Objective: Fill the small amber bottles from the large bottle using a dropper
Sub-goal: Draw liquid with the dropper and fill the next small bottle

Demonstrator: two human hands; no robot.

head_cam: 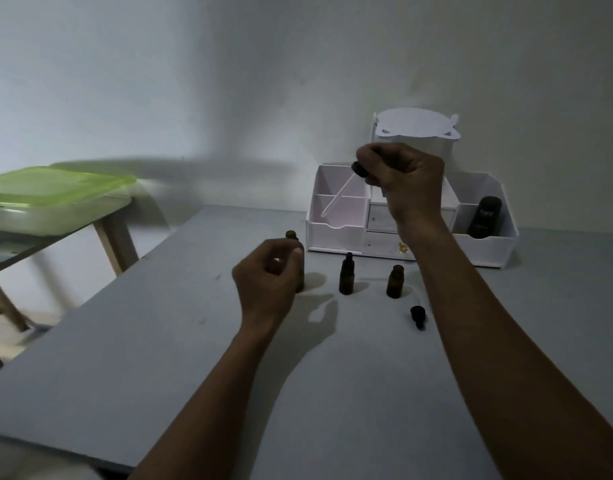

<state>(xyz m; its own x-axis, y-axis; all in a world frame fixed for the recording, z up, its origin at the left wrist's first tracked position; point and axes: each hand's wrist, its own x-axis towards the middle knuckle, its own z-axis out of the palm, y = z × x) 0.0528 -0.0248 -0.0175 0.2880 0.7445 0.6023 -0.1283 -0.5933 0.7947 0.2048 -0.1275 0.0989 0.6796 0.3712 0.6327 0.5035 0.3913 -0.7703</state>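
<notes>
- The right hand point(404, 181), raised in the upper middle of the frame, pinches the black bulb of a dropper point(360, 169) between curled fingers and thumb.
- The dropper's clear glass tube slants down and to the left, its tip in the air in front of the white organiser point(488, 252).
- The left hand point(267, 277), lower and left of centre, is curled round the large bottle point(292, 235), thumb against its side. The open amber neck shows above the knuckles; the bottle stands on the table point(194, 341).
- Right of that hand stand two small amber bottles, apart from each other: the capped bottle point(346, 273), with a dark top, and the open bottle point(395, 281) further right.
- A loose black dropper cap point(418, 315) lies on its side below and right of the open bottle.
- The organiser sits at the table's far edge by the wall, with a dark container point(485, 216) leaning in its right compartment.
- At the left edge of the frame a green-lidded box point(55, 188) rests on a wooden stand.
</notes>
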